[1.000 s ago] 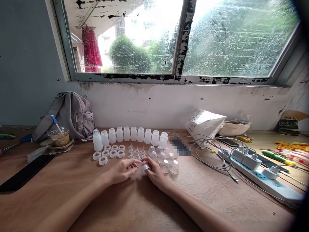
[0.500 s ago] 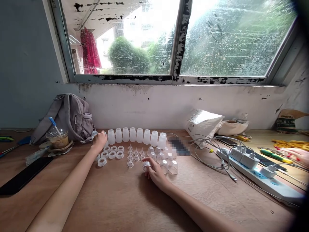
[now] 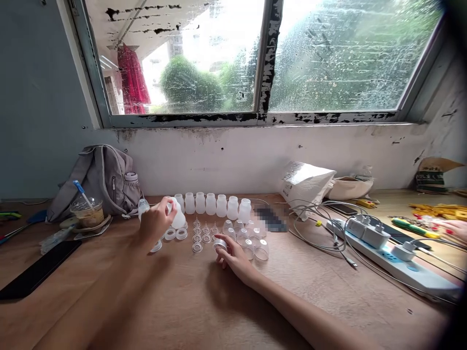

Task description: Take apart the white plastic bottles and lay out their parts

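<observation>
My left hand (image 3: 157, 221) is closed round a frosted white baby bottle (image 3: 178, 219), lifted and tilted just before the left end of the bottle row. Several more bottles (image 3: 210, 204) stand upright in that row. Between the fingers of my right hand (image 3: 230, 253) is a pale screw ring (image 3: 219, 243), partly covered. Left of it several clear nipples (image 3: 197, 239) lie in short columns. White screw rings (image 3: 170, 234) lie below the bottles, some hidden by my left hand. Clear domed caps (image 3: 261, 250) are grouped beside my right hand. A capped bottle (image 3: 143, 208) stands behind my left hand.
On the left are a backpack (image 3: 104, 180), an iced drink cup (image 3: 87, 213) and a black phone-like slab (image 3: 40, 268). A power strip (image 3: 394, 260) with cables and a white bag (image 3: 306, 184) are on the right. Another person's hand (image 3: 454, 228) is at the far right.
My left hand has moved right and nearer from the row's left end, and a bottle is now lifted in it. My right hand has stayed nearly in place with the ring.
</observation>
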